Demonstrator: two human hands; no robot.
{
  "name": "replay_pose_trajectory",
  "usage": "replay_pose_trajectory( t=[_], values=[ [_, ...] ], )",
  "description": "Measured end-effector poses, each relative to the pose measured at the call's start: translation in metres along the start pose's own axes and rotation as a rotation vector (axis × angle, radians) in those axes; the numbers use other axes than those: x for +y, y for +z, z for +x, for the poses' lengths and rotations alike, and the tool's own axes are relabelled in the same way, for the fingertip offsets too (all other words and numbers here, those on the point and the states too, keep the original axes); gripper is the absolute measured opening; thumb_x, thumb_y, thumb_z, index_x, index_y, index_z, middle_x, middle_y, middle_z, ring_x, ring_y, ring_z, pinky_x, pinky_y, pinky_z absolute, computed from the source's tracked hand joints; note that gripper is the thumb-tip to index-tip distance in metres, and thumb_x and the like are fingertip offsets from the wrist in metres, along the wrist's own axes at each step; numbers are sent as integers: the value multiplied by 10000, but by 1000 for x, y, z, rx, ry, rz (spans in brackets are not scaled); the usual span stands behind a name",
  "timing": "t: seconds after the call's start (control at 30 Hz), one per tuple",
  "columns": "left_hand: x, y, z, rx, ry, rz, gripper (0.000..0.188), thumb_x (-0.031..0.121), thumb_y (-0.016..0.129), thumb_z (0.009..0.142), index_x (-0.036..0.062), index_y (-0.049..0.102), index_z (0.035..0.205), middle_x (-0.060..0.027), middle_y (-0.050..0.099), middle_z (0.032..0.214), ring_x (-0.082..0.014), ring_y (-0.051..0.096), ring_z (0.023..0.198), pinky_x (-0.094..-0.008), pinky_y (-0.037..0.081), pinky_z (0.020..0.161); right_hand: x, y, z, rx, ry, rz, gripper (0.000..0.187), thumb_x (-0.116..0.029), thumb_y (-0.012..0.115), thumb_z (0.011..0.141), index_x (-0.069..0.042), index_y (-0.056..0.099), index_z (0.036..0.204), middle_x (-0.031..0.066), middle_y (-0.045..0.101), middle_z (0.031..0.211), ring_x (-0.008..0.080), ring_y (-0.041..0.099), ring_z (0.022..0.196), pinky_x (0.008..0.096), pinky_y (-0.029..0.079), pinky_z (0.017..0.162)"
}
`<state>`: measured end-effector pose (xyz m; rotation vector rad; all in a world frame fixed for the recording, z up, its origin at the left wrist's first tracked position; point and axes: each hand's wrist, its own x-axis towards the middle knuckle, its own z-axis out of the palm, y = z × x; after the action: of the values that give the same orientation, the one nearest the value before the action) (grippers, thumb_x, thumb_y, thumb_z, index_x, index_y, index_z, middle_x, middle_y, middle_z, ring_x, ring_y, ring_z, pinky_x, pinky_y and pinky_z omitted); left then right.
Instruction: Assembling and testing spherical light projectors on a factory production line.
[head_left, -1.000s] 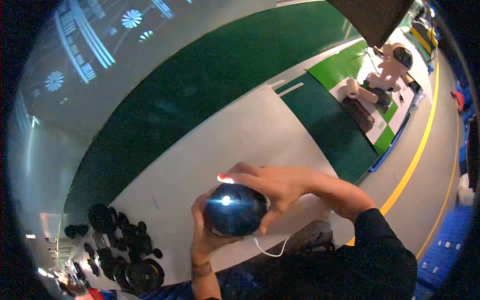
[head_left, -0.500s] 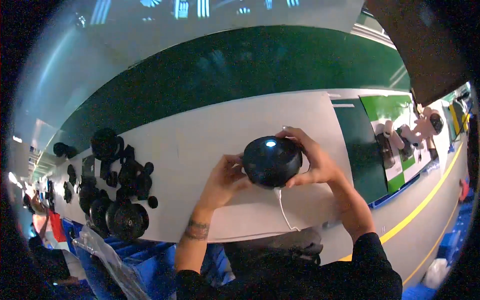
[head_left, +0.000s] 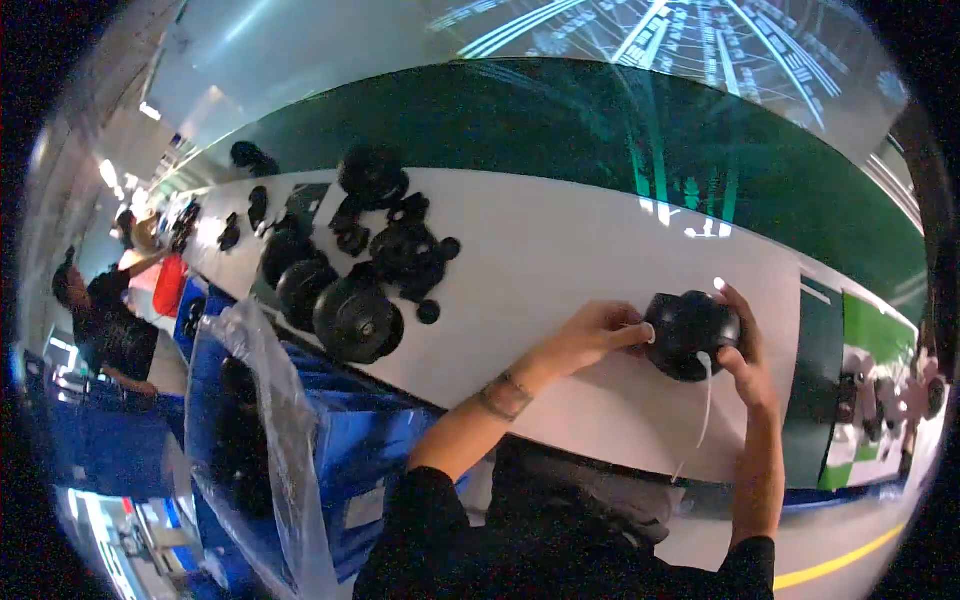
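Observation:
A rounded black projector (head_left: 692,338) is held over the white worktable (head_left: 560,240), tilted away from me. My right hand (head_left: 747,352) is closed round its right side, thumb on the near face and fingers at the far rim. On the left, my left hand (head_left: 605,335) has its fingers and thumb closed against the projector's edge. A white cable (head_left: 706,415) is plugged into the near side and hangs toward the table's front edge. Bright wheel-like light patterns (head_left: 650,40) show on the surface beyond, with green streaks below them.
Black round parts (head_left: 355,315) and smaller black pieces (head_left: 405,255) cluster on the table's left. Blue crates (head_left: 360,440) with a clear plastic bag (head_left: 290,480) stand at the near left. Another person (head_left: 110,315) is farther left. Pale and dark items (head_left: 875,405) lie at the right.
The view has swung left. The projector has been tipped so its lit top no longer faces me, and large light patterns now spread across the far surface. Both hands still hold it.

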<state>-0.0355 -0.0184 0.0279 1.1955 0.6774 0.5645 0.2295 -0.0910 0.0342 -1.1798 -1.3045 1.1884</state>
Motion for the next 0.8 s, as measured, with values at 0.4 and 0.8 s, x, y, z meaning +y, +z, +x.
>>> replay_pose_trajectory(
  t=[0.4,0.8],
  values=[
    [-10,-21,-18,78,102,-89,258,218,633,960,-33,649,1017,-118,690,984,-177,688,851,-290,562,719,1,-7,9,-41,-28,-34,1054,-606,779,706,-73,340,1502,123,523,1313,249,507,1213,382,410,1024],
    [12,-64,-89,535,205,1153,329,158,682,857,4,647,1145,-196,623,1244,-352,627,1076,-393,521,877,-9,-21,11,-127,-111,-35,999,-563,757,764,-57,319,1506,147,487,1398,272,475,1289,407,363,1083]
  ],
)
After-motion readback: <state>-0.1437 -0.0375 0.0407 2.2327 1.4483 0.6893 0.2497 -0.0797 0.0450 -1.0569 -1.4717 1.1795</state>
